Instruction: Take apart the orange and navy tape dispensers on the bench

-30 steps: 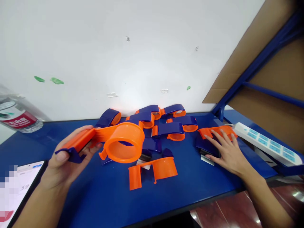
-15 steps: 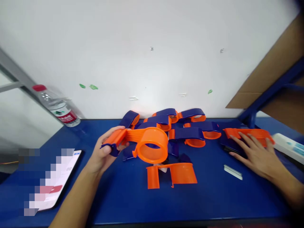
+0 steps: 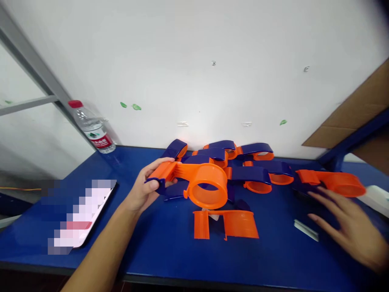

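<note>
My left hand (image 3: 148, 186) is closed round the handle end of an orange and dark blue packing tape dispenser (image 3: 209, 174), its empty ring pointing right. At the right, my right hand (image 3: 349, 227) is slightly blurred, fingers spread, holding nothing. Just beyond its fingertips lies another orange tape dispenser (image 3: 346, 184) over a dark blue part; whether the fingertips touch it I cannot tell. A thin pale metal strip (image 3: 306, 230) lies left of that hand. In front of the held dispenser, an orange dispenser part (image 3: 241, 224) rests on the blue table (image 3: 170, 259).
Several blue and orange tape dispensers (image 3: 251, 174) are grouped near the white wall (image 3: 200, 81). A water bottle (image 3: 97, 132) leans at the back left, with a phone or tablet (image 3: 88, 215) nearer me. A pale box-shaped item (image 3: 378, 198) and cardboard (image 3: 340, 125) are at the right.
My right hand has come back toward me, off the orange dispenser at the right. The left hand keeps its dispenser. The whole view has shifted and tilted slightly.
</note>
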Demonstrator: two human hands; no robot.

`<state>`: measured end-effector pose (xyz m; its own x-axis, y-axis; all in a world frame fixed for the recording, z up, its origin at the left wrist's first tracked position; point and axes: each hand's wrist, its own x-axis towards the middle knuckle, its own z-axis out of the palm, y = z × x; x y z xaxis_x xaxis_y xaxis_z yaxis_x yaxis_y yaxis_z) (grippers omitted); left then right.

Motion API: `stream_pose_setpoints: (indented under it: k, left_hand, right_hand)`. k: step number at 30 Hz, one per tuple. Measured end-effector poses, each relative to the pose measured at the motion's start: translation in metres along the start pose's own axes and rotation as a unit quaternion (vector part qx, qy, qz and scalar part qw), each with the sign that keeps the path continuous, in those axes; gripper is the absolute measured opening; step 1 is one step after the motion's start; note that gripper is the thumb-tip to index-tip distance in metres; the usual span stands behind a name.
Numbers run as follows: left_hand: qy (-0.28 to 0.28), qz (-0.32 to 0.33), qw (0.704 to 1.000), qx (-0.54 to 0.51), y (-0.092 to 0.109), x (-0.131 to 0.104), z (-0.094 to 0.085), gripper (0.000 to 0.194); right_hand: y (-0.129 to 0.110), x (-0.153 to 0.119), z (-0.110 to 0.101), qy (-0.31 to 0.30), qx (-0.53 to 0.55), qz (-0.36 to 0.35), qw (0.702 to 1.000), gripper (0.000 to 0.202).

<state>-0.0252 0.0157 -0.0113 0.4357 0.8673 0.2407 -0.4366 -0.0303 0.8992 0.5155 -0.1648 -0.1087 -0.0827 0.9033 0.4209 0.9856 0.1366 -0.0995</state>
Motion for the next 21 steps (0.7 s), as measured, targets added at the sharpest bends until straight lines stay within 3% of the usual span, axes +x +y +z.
stream_pose_setpoints:
  k: [3,6,14,21]
  left_hand:
    - [0.007,0.006,1.000,0.010,0.001,0.001,-0.002,0.068]
    - [0.024,0.008,1.000,0.012,0.003,0.002,-0.004,0.066]
    - [0.087,-0.015,0.995,0.035,0.006,0.004,-0.003,0.059]
    - [0.103,-0.036,0.993,0.047,0.010,0.002,0.002,0.059]
  right_hand:
    - [-0.039,-0.022,-0.005,-0.036,-0.009,-0.020,0.999,0.054]
    - [-0.052,-0.035,-0.005,-0.040,0.003,-0.024,0.999,0.037]
    - [-0.016,-0.019,-0.004,0.005,-0.069,0.038,0.997,0.040]
    - [0.019,0.007,0.002,0.008,-0.143,0.096,0.985,0.080]
